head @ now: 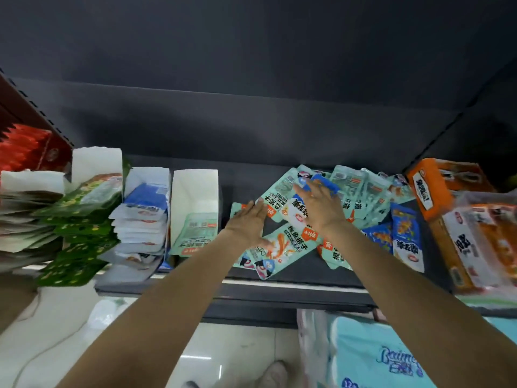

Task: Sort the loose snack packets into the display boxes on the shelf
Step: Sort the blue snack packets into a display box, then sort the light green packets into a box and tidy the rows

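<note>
Plainly the sorting is under way but far from finished. On the dark shelf a white display box stands open near the middle with only one mint-green packet showing in its front end, so it has much room left. Just left of it, a second box holds a leaning row of blue and white packets that looks nearly full, and further left a third box carries dark green packets spilling forward over the shelf edge. Right of the open box lies the loose pile: mint-green packets overlapping one another at all angles, with a few blue packets mixed in at its right side, up against orange cartons. Both hands are over this pile. The left hand lies flat with fingers straight and together, resting on the mint-green packets at the pile's left edge. The right hand is spread, fingers reaching onto the packets deeper in; whether any fingertip is curled under a packet I cannot tell. Neither hand appears to be lifting anything yet. By my judgement most of the mint-green lot remains to be gathered and moved into the open box, and the blue ones must then be picked out for theirs.
</note>
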`<action>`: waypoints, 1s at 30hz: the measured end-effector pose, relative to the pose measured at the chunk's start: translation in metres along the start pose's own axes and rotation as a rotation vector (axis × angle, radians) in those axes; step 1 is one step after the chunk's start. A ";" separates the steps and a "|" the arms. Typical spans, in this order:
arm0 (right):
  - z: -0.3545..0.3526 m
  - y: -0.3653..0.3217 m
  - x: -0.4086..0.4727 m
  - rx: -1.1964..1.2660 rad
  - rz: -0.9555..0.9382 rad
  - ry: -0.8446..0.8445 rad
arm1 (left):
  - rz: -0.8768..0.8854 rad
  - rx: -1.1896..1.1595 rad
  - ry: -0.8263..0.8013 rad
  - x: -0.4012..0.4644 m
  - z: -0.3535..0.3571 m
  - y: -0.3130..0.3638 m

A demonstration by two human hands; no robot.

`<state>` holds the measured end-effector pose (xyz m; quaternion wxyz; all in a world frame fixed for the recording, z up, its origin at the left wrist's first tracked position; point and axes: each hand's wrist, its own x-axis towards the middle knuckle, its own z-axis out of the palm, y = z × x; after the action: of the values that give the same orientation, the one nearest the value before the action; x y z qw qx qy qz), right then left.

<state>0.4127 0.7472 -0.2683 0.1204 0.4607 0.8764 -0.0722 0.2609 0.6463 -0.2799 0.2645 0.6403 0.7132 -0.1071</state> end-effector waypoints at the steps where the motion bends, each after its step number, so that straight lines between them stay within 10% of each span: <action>1: 0.001 0.003 0.006 -0.021 -0.036 -0.036 | -0.010 -0.014 -0.007 0.003 0.003 0.000; 15: -0.027 -0.006 -0.019 0.243 -0.184 0.472 | -0.062 -0.124 0.151 -0.001 0.019 0.011; 21: -0.060 -0.043 -0.048 0.901 -0.189 0.460 | 0.030 -0.726 0.574 -0.047 -0.013 0.011; 30: -0.101 -0.165 -0.070 1.380 -0.285 0.504 | 0.034 -0.620 1.045 -0.146 -0.071 -0.084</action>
<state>0.3003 0.6231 -0.1497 -0.4112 0.3163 0.6842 -0.5126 0.1684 0.5428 -0.1608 0.0552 0.5123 0.7364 0.4385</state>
